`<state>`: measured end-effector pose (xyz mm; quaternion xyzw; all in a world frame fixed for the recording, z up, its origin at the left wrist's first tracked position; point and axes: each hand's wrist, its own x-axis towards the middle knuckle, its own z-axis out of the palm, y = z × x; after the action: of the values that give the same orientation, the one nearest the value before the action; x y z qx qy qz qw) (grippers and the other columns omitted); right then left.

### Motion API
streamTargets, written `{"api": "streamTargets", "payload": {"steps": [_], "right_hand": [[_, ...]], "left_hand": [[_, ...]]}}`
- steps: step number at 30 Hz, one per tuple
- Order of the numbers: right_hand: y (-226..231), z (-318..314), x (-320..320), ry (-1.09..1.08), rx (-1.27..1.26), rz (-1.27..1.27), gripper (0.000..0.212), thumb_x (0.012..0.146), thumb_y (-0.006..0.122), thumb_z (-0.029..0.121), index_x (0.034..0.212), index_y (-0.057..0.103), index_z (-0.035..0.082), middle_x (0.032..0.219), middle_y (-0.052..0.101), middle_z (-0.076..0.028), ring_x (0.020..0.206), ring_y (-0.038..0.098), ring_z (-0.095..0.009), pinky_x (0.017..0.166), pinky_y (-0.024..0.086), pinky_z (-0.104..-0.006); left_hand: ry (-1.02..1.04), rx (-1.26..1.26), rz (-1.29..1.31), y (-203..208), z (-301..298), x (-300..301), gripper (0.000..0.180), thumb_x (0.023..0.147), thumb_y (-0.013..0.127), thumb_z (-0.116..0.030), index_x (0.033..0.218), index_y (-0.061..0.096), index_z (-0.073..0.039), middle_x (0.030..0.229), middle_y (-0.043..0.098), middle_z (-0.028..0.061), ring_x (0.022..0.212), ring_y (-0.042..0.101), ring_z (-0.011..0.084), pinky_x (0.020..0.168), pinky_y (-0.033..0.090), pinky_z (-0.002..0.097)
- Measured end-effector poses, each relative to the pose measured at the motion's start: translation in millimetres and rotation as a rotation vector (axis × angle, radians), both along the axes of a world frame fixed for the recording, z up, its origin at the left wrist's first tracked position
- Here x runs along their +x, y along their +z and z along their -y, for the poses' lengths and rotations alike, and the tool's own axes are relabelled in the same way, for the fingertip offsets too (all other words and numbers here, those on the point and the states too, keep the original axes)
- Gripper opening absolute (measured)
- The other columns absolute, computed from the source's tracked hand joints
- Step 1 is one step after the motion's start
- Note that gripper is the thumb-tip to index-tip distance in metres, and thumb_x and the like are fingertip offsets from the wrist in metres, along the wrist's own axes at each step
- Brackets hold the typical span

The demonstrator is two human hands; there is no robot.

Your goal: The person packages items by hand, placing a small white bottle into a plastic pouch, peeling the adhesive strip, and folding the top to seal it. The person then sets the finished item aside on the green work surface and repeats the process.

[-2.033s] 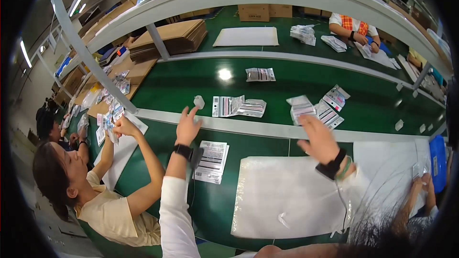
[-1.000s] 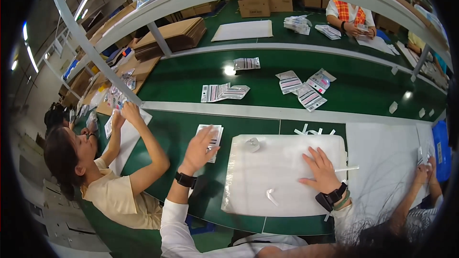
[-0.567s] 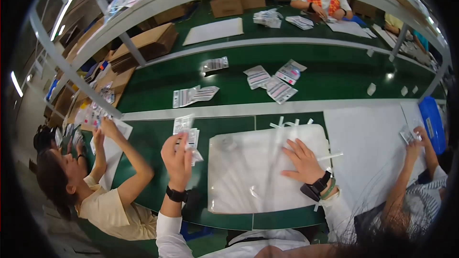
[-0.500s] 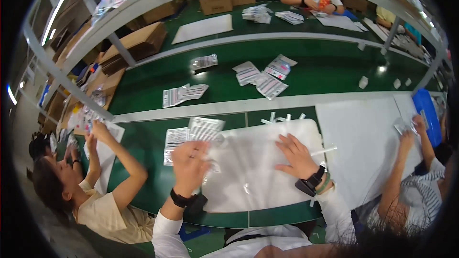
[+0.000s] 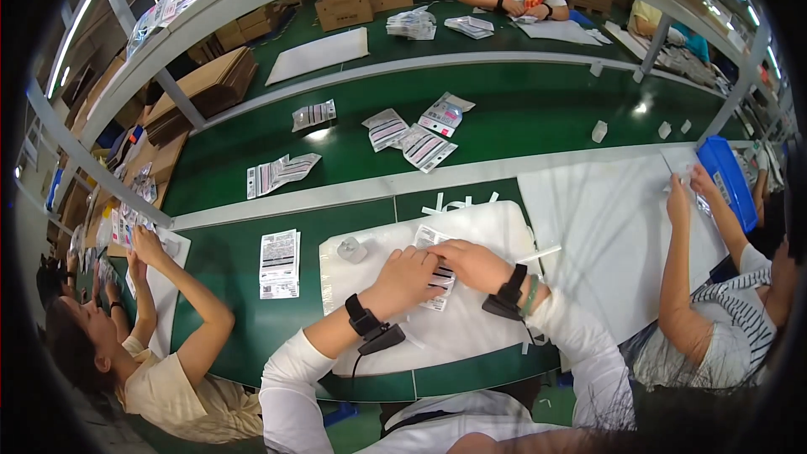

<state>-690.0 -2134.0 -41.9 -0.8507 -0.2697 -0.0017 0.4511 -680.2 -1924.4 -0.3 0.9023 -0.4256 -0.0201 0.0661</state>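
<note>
Both hands on pouch, hold unclear

Left hand (image 5: 404, 280) and right hand (image 5: 477, 266) meet over a pouch (image 5: 427, 236) on the white mat (image 5: 483, 324); fingers curled, how tightly, or whether gripping, can't tell. Clear plastic piece (image 5: 351, 250) at pouch's 10 o'clock: a left-hand sweep could knock it. White strips (image 5: 439, 202) at 12, mat's far edge.

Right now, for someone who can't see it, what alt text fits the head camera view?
A person's left hand and right hand meet over a printed pouch on a white mat. A stack of printed pouches lies left of the mat on a green tabletop; more pouches lie beyond a pale rail. A cream-shirted co-worker is at left.
</note>
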Motion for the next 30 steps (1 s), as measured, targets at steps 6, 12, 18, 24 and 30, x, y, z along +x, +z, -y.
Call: {"api": "streamTargets", "payload": {"steps": [6,12,18,24,30], "right_hand": [[-8.6,10.4,14.7,0.144,0.017,0.045,0.045,0.089,0.062,0.005,0.133,0.056,0.011,0.130,0.060,-0.012,0.124,0.054,-0.030,0.105,0.044,-0.0393],[-23.8,12.4,25.6,0.252,-0.149,0.351,0.048,0.088,0.066,0.015,0.135,0.056,0.013,0.143,0.051,-0.008,0.132,0.045,-0.031,0.111,0.038,-0.0404],[-11.3,18.0,15.3,0.251,-0.240,0.379,0.067,0.077,0.076,0.038,0.137,0.055,0.016,0.149,0.044,-0.006,0.134,0.042,-0.032,0.113,0.036,-0.0427],[3.7,13.7,1.0,0.139,-0.324,0.390,0.091,0.061,0.082,0.055,0.139,0.053,0.018,0.146,0.046,-0.006,0.133,0.042,-0.031,0.110,0.038,-0.0427],[-0.4,23.8,1.9,0.179,-0.321,0.263,0.107,0.059,0.081,0.060,0.149,0.039,0.019,0.151,0.039,-0.005,0.141,0.033,-0.030,0.111,0.033,-0.0467]], "left_hand": [[-0.233,-0.077,0.063,-1.5,-2.8,13.7,0.024,0.083,0.073,-0.031,0.096,0.067,-0.011,0.103,0.060,0.0050,0.097,0.058,0.0266,0.083,0.044,0.0370],[-0.202,-0.135,-0.279,-3.3,-9.5,7.9,0.019,0.083,0.071,-0.025,0.098,0.069,-0.013,0.100,0.064,0.0023,0.092,0.063,0.0230,0.081,0.050,0.0367],[-0.215,-0.090,-0.041,-5.1,-32.6,-36.9,0.023,0.084,0.070,-0.017,0.107,0.070,-0.015,0.106,0.067,0.0014,0.097,0.064,0.0249,0.085,0.053,0.0354],[-0.195,-0.269,0.010,-0.9,-51.7,-58.3,0.039,0.082,0.065,-0.010,0.121,0.064,-0.012,0.121,0.061,0.0045,0.109,0.060,0.0235,0.084,0.055,0.0346],[-0.120,-0.219,-0.110,17.7,-37.3,-22.5,0.041,0.078,0.067,-0.008,0.119,0.064,-0.009,0.122,0.061,0.0053,0.114,0.059,0.0249,0.083,0.056,0.0335]]}}
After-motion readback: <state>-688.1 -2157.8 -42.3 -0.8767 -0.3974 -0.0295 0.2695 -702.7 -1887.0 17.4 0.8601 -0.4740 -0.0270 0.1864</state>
